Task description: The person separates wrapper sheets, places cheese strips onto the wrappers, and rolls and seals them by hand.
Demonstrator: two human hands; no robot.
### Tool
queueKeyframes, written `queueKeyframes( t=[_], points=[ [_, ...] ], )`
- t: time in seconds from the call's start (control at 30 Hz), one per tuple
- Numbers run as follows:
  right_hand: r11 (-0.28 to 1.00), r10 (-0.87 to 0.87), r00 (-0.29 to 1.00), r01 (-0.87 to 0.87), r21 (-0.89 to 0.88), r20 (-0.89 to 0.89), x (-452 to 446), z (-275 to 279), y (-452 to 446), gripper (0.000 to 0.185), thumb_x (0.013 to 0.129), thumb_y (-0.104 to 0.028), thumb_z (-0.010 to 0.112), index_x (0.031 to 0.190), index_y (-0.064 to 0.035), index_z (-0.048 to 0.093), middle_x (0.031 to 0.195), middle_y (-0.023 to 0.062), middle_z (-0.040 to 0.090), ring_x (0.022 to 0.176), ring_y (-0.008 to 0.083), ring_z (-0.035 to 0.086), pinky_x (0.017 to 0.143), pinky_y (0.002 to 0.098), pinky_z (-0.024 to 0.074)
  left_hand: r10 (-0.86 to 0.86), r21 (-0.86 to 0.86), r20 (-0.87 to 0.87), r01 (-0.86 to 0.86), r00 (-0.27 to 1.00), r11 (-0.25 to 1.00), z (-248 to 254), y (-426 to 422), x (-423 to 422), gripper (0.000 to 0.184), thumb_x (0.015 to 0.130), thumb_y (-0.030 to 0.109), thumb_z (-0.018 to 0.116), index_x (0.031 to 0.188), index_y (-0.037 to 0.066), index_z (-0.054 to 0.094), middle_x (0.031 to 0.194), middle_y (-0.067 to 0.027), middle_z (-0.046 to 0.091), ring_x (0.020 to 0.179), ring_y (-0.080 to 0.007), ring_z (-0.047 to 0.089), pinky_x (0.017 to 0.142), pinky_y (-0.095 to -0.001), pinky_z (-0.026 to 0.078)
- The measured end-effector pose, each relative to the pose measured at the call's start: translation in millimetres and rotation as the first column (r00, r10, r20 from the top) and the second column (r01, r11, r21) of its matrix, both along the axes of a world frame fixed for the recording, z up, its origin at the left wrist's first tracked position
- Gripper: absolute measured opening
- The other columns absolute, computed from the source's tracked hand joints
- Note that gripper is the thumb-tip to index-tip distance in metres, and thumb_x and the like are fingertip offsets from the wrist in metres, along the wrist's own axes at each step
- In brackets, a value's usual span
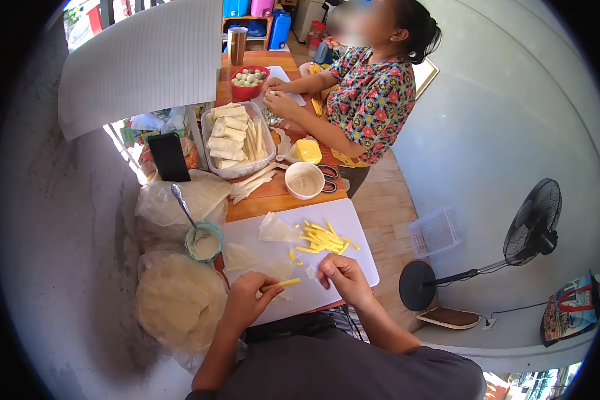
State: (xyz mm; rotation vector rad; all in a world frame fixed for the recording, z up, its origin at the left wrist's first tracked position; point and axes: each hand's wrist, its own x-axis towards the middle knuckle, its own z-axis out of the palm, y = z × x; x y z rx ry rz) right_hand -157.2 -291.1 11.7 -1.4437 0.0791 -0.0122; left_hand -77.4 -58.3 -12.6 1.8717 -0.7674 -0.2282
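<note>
My left hand (248, 297) pinches a yellow cheese stick (283, 285) over a thin pale spring roll wrapper (267, 269) on the white cutting board (363, 257). My right hand (345, 279) is at the board's right side with its fingers curled together; what they hold, if anything, I cannot make out. A whitish scrap (311, 272) lies beside its fingertips. Beyond my hands is a pile of cheese sticks (325, 239), with a folded wrapper (278, 229) to its left. A teal bowl of white paste (205, 243) with a spoon (183, 203) stands left of the board.
Stacked wrappers in plastic (180, 300) lie at the left. Past the board stand a white bowl (305, 181), black scissors (329, 180), a yellow block (307, 151) and a tub of rolls (237, 170). Another person (380, 100) works at the far end near a red bowl (241, 91).
</note>
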Motion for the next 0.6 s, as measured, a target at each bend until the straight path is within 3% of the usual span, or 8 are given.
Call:
queueKeyframes(
  t=[0.07, 0.17, 0.3, 0.4, 0.5, 0.6],
  points=[
    [0.999, -0.045, 0.998, 0.045, 0.011, 0.044, 6.0, 19.4, 14.7, 0.021, 0.103, -0.016, 0.053, 0.095, 0.0013, 0.062, 0.078, 0.0052, 0.060, 0.067, 0.0107, 0.055, 0.063, 0.0245, 0.0468, 0.007, -0.009, -0.002, -0.007, 1.000, 1.000, -1.3, -0.6, -1.1, 0.019, 0.082, 0.015, 0.078, 0.088, -0.001, 0.069, 0.078, -0.0118, 0.066, 0.069, -0.0217, 0.061, 0.064, -0.0323, 0.048],
    [0.999, 0.027, 1.000, -0.028, 0.045, 0.009, -1.3, 3.7, 1.8, 0.016, 0.100, -0.010, 0.056, 0.103, 0.0035, 0.064, 0.087, 0.0073, 0.064, 0.079, 0.0133, 0.061, 0.073, 0.0274, 0.0508, 0.005, -0.022, 0.015, -0.005, 1.000, 1.000, -0.6, -6.2, 3.1, 0.019, 0.082, 0.014, 0.078, 0.088, 0.000, 0.068, 0.079, -0.0116, 0.066, 0.069, -0.0215, 0.061, 0.065, -0.0322, 0.048],
    [0.999, 0.016, 1.000, -0.016, 0.028, -0.013, -8.6, 7.0, 2.9, 0.012, 0.098, -0.010, 0.061, 0.098, 0.0017, 0.064, 0.085, 0.0063, 0.064, 0.078, 0.0120, 0.061, 0.072, 0.0264, 0.0503, -0.024, 0.007, 0.036, 0.024, 0.999, 1.000, -3.6, -9.1, 3.5, 0.018, 0.083, 0.014, 0.077, 0.090, 0.000, 0.068, 0.082, -0.0118, 0.066, 0.070, -0.0215, 0.062, 0.066, -0.0319, 0.049],
    [0.995, -0.021, 0.999, 0.026, -0.094, 0.047, -11.2, -5.4, -1.5, 0.010, 0.096, -0.010, 0.064, 0.092, -0.0006, 0.064, 0.083, 0.0046, 0.063, 0.079, 0.0113, 0.060, 0.074, 0.0262, 0.0498, -0.007, -0.035, 0.024, 0.008, 1.000, 0.999, -8.3, -11.1, 4.1, 0.016, 0.084, 0.012, 0.075, 0.093, 0.000, 0.068, 0.083, -0.0120, 0.066, 0.071, -0.0212, 0.062, 0.066, -0.0319, 0.049],
    [0.997, -0.073, 0.997, 0.073, -0.020, 0.032, -10.5, -7.3, -0.1, 0.017, 0.099, -0.014, 0.061, 0.088, -0.0016, 0.062, 0.081, 0.0030, 0.062, 0.080, 0.0106, 0.059, 0.076, 0.0258, 0.0480, 0.012, -0.043, -0.029, -0.014, 1.000, 0.999, -2.4, -11.9, 3.2, 0.015, 0.084, 0.010, 0.074, 0.094, 0.000, 0.068, 0.083, -0.0121, 0.067, 0.072, -0.0207, 0.063, 0.066, -0.0315, 0.049],
    [0.997, -0.051, 0.995, 0.056, -0.057, 0.084, -7.1, -12.2, -3.1, 0.024, 0.102, -0.020, 0.056, 0.088, -0.0010, 0.062, 0.080, 0.0030, 0.062, 0.080, 0.0101, 0.057, 0.076, 0.0260, 0.0465, 0.019, -0.033, 0.012, -0.018, 1.000, 0.999, -2.4, -12.0, 5.4, 0.015, 0.085, 0.010, 0.073, 0.094, -0.001, 0.068, 0.084, -0.0119, 0.067, 0.073, -0.0195, 0.063, 0.067, -0.0307, 0.049]
  ],
)
